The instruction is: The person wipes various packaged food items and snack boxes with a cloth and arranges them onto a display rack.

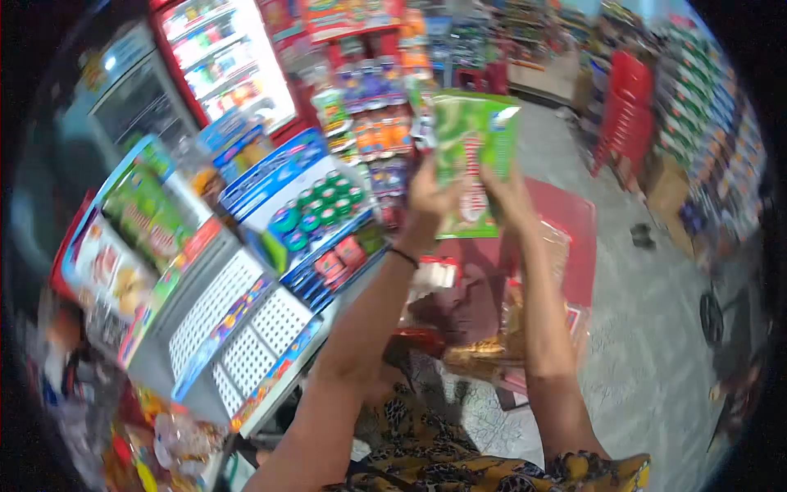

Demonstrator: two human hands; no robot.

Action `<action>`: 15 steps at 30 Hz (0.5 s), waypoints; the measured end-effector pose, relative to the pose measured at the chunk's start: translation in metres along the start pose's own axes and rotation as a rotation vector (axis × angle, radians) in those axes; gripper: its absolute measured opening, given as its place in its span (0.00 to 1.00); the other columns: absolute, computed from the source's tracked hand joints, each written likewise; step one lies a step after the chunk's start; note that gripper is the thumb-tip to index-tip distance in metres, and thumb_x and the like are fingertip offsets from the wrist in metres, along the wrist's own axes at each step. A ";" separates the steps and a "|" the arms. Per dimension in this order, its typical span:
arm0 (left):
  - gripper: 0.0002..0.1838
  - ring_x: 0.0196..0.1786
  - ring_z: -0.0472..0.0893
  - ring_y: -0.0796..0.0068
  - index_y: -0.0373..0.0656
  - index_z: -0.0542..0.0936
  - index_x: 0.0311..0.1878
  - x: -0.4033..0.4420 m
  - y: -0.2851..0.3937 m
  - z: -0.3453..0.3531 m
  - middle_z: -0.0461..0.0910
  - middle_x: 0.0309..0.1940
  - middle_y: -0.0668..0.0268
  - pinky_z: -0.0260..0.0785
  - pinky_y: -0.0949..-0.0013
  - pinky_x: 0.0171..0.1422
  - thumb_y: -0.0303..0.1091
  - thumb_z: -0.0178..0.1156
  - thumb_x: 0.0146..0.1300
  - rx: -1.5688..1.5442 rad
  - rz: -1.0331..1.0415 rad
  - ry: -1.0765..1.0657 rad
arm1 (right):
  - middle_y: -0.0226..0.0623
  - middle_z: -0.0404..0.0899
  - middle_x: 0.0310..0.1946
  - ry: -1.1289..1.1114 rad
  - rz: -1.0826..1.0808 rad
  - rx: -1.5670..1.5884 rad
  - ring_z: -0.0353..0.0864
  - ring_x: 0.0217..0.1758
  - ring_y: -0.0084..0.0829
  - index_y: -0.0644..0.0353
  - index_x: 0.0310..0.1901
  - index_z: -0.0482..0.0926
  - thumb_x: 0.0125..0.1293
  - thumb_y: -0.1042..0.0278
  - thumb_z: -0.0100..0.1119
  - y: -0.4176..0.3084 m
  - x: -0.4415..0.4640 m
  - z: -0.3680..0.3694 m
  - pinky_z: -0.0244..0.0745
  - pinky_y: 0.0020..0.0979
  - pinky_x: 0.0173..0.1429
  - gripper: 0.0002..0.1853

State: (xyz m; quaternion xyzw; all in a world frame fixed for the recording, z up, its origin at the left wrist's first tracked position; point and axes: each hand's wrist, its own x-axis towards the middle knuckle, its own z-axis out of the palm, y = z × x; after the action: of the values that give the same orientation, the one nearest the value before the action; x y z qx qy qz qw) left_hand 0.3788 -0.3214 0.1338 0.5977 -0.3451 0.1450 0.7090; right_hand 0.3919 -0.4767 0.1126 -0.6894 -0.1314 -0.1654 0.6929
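Note:
A flat green packet (478, 115) with a red lettered strip is held up in front of me, tilted slightly. My left hand (432, 195) grips its left edge, with a dark band on that wrist. On the packet's opposite edge, my right hand (508, 197) is closed round the side. The small print is too blurred to read. Beneath my arms, a red table (566, 205) bears several packs, among them a golden-brown packet (484, 354) near my right forearm.
To the left stands a display rack (221, 312) with white perforated trays, and a blue-and-white display box (270, 197) of green-capped containers. A lit drinks fridge (225, 61) is behind. Stacked red chairs (627, 107) and piled goods (697, 107) line the right side.

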 end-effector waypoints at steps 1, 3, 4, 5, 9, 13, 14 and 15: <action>0.29 0.48 0.73 0.78 0.37 0.63 0.61 -0.001 0.010 0.004 0.74 0.49 0.63 0.68 0.72 0.52 0.25 0.58 0.55 -0.105 0.039 0.037 | 0.39 0.73 0.45 -0.053 0.043 0.253 0.73 0.44 0.30 0.62 0.61 0.58 0.60 0.58 0.58 -0.014 -0.001 0.009 0.70 0.31 0.47 0.31; 0.34 0.50 0.70 0.78 0.37 0.59 0.63 -0.001 0.038 -0.002 0.72 0.50 0.63 0.65 0.71 0.55 0.26 0.61 0.53 0.095 0.121 0.129 | 0.37 0.72 0.46 -0.056 -0.188 0.237 0.72 0.44 0.26 0.61 0.60 0.59 0.62 0.66 0.56 -0.054 -0.008 0.027 0.70 0.27 0.47 0.27; 0.41 0.56 0.69 0.63 0.34 0.53 0.66 -0.002 0.048 -0.009 0.69 0.54 0.51 0.59 0.64 0.61 0.32 0.64 0.51 0.174 0.226 0.160 | 0.37 0.71 0.48 -0.037 -0.266 0.208 0.72 0.45 0.26 0.61 0.61 0.59 0.62 0.69 0.55 -0.074 -0.017 0.039 0.69 0.27 0.48 0.27; 0.45 0.61 0.65 0.61 0.34 0.47 0.67 -0.010 0.071 -0.015 0.64 0.59 0.49 0.57 0.64 0.63 0.32 0.63 0.52 0.308 0.190 0.202 | 0.37 0.70 0.49 -0.071 -0.331 0.246 0.71 0.47 0.26 0.61 0.62 0.58 0.61 0.71 0.55 -0.094 -0.028 0.052 0.68 0.28 0.51 0.28; 0.50 0.68 0.53 0.55 0.25 0.40 0.66 -0.037 0.154 -0.069 0.50 0.65 0.43 0.43 0.65 0.70 0.35 0.64 0.52 0.486 0.433 0.185 | 0.36 0.68 0.52 -0.238 -0.455 0.330 0.69 0.53 0.26 0.62 0.63 0.56 0.60 0.74 0.55 -0.143 -0.049 0.109 0.64 0.29 0.57 0.30; 0.52 0.68 0.53 0.54 0.26 0.43 0.66 -0.064 0.239 -0.142 0.53 0.64 0.42 0.46 0.61 0.70 0.42 0.65 0.49 0.827 0.303 0.346 | 0.36 0.71 0.48 -0.476 -0.661 0.368 0.70 0.50 0.25 0.64 0.57 0.61 0.58 0.73 0.57 -0.185 -0.045 0.195 0.66 0.27 0.55 0.25; 0.51 0.66 0.57 0.54 0.27 0.45 0.66 -0.068 0.258 -0.159 0.57 0.62 0.42 0.49 0.62 0.68 0.42 0.66 0.49 0.769 0.360 0.297 | 0.36 0.71 0.47 -0.511 -0.675 0.458 0.71 0.49 0.25 0.64 0.55 0.62 0.58 0.73 0.58 -0.192 -0.042 0.223 0.67 0.26 0.54 0.24; 0.50 0.64 0.61 0.56 0.29 0.46 0.66 -0.071 0.271 -0.180 0.60 0.60 0.44 0.53 0.63 0.66 0.42 0.66 0.49 0.782 0.328 0.312 | 0.36 0.72 0.48 -0.529 -0.719 0.418 0.71 0.50 0.25 0.64 0.56 0.62 0.57 0.72 0.59 -0.194 -0.034 0.246 0.68 0.27 0.54 0.26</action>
State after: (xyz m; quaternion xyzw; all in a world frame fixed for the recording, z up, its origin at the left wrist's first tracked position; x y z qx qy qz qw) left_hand 0.2170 -0.0697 0.2812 0.7289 -0.2435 0.4633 0.4413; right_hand 0.2921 -0.2279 0.2794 -0.4651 -0.5628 -0.1836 0.6583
